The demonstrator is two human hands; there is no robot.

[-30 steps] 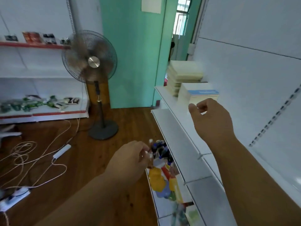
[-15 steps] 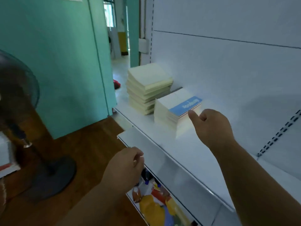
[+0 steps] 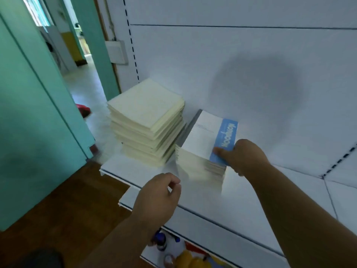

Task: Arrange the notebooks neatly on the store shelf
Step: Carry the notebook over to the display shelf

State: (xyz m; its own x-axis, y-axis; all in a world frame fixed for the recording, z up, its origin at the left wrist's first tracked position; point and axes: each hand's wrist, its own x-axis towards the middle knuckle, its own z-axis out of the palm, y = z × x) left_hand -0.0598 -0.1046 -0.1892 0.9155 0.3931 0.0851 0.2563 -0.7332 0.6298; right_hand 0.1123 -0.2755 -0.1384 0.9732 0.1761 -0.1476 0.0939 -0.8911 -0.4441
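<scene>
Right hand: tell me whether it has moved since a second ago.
Yes. The right hand has come forward onto the blue-banded notebook stack on the shelf; it now grips that stack's near right corner, thumb on top.

Your view is evenly bright, with daylight glaring white through the open doorway (image 3: 46, 22) at eleven o'clock. A broad soft grey shadow (image 3: 257, 97) lies on the white metal back panel (image 3: 231, 55) toward one o'clock. Motion blur smears the front edges of the white-and-blue notebook stack (image 3: 204, 147) at centre. Wide-angle distortion bends the shelf lines at your frame's edges.
</scene>
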